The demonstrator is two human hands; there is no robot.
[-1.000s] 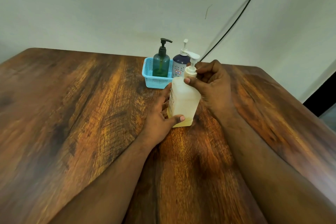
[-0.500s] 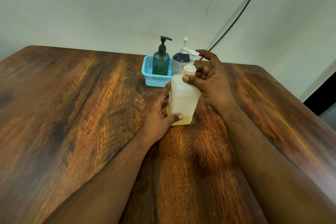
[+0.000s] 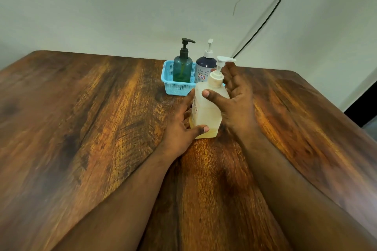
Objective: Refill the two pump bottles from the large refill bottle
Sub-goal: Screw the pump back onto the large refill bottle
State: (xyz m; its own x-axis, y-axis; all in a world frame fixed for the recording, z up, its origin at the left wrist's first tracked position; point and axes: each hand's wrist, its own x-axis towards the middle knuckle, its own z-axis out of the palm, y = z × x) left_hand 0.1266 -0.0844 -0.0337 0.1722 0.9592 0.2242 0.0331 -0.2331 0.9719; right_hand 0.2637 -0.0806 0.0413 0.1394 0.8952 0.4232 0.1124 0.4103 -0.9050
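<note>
The large refill bottle (image 3: pixel 208 108) stands upright on the tabletop (image 3: pixel 102 128), translucent white with a thin yellowish layer at its bottom and a white pump on top. Just behind it, a green pump bottle (image 3: pixel 182 67) with a black pump and a dark blue pump bottle (image 3: pixel 205 68) with a white pump stand upright, side by side.

A small white sticker with a red border sits low on the dark blue bottle (image 3: pixel 205 67) in the basket (image 3: pixel 175 87); its handwritten number looks like "35". Print on the white bottle's (image 3: pixel 208 106) side label is unreadable.
</note>
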